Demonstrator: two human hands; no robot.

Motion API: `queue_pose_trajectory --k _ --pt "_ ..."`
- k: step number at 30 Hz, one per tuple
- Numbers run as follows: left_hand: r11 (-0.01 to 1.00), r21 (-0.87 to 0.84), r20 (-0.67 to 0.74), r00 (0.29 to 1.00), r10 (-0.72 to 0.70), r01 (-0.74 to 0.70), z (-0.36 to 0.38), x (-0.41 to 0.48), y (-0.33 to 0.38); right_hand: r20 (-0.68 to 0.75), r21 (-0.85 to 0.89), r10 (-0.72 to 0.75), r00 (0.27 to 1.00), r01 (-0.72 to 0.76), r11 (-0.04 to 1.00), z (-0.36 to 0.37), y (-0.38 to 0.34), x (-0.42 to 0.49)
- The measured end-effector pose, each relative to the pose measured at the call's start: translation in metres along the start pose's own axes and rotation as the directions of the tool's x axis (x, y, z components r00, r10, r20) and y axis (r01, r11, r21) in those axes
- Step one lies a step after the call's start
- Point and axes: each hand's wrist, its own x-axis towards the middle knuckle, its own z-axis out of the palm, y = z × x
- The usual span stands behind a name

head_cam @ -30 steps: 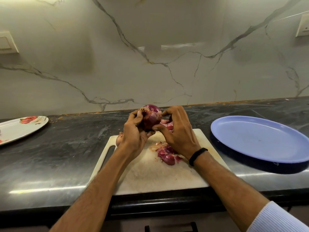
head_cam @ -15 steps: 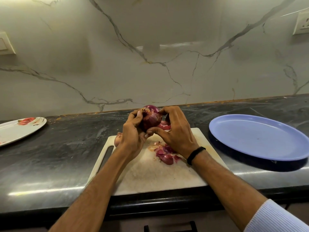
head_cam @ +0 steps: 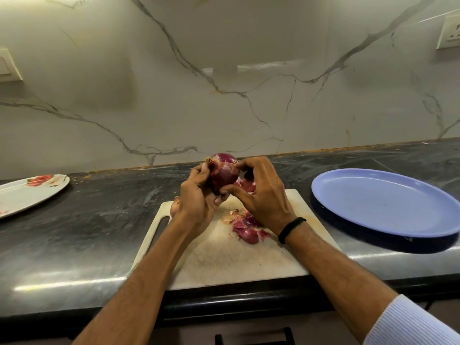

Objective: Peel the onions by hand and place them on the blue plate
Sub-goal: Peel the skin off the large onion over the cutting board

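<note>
A red onion (head_cam: pixel 224 171) is held above the far edge of the white cutting board (head_cam: pixel 224 257), root end pointing up and left. My left hand (head_cam: pixel 199 197) cups it from below and from the left. My right hand (head_cam: pixel 263 195) pinches its skin on the right side with thumb and fingers. Loose purple peels (head_cam: pixel 245 229) lie on the board under my right wrist, and more peel (head_cam: pixel 247 186) shows behind my right hand. The blue plate (head_cam: pixel 388 202) sits on the counter to the right of the board, with nothing on it.
A white plate (head_cam: pixel 27 192) with red marks sits at the far left of the dark counter (head_cam: pixel 99 220). Another small onion (head_cam: pixel 175 205) peeks out behind my left wrist on the board. A marble wall rises behind, with a socket (head_cam: pixel 449 31) at the upper right.
The onion has been turned in my hands and sits a little higher, showing more of its purple side. My right fingers have shifted onto its upper right.
</note>
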Motion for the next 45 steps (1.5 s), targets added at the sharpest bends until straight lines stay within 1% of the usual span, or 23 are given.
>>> queue_pose_trajectory --k 2,6,12,17,21,24,27,31,35,40,43,45 --pt "1.000 0.019 0.012 1.000 -0.001 0.001 -0.0002 -0.0014 0.0009 0.000 0.020 0.021 1.000 -0.021 1.000 -0.0006 -0.0001 0.0007" --pt "0.999 0.045 0.038 0.999 0.000 -0.001 -0.0005 -0.0023 0.0016 0.014 -0.002 -0.009 1.000 0.009 1.000 -0.0003 -0.0003 0.0005" --pt "0.999 0.052 0.029 1.000 0.001 -0.003 -0.0007 -0.0025 0.0012 0.003 -0.026 -0.010 1.000 0.010 1.000 -0.0003 0.0000 0.0000" --pt "1.000 0.003 0.021 1.000 -0.004 0.004 -0.0005 -0.0006 0.0004 -0.008 -0.038 -0.019 1.000 0.019 0.999 0.0003 0.0023 -0.0006" --pt "0.997 -0.068 0.016 1.000 -0.023 0.024 0.0007 0.0009 0.0006 -0.030 -0.027 -0.075 0.997 0.074 0.997 0.0016 0.0035 -0.0023" --pt "0.997 -0.079 0.014 1.000 -0.016 0.017 0.0007 0.0005 0.0005 -0.048 -0.001 -0.047 0.998 0.047 0.999 0.0000 0.0008 -0.0001" --pt "0.997 -0.071 0.017 1.000 -0.016 0.017 -0.0005 0.0002 0.0001 -0.033 0.021 0.000 0.999 0.001 1.000 -0.0029 -0.0005 0.0025" --pt "0.999 -0.043 0.013 1.000 -0.008 0.009 -0.0003 -0.0005 0.0005 -0.002 0.004 -0.025 1.000 0.025 1.000 -0.0029 -0.0015 0.0021" --pt "1.000 -0.001 0.031 0.999 0.008 -0.007 -0.0018 -0.0001 -0.0007 -0.025 -0.008 -0.019 1.000 0.019 1.000 -0.0028 0.0017 0.0009" --pt "1.000 0.012 0.011 1.000 0.020 -0.020 -0.0012 0.0010 -0.0005 -0.011 -0.043 -0.096 0.995 0.096 0.994 -0.0014 0.0025 -0.0024" --pt "0.999 0.020 -0.004 0.999 0.043 -0.043 0.0000 0.0004 -0.0008 -0.011 -0.030 -0.036 0.999 0.035 0.999 -0.0020 0.0013 -0.0009" --pt "0.997 0.057 -0.022 0.998 0.061 -0.060 0.0002 -0.0002 -0.0004 -0.035 -0.016 0.004 0.999 -0.004 1.000 -0.0034 0.0025 0.0019"
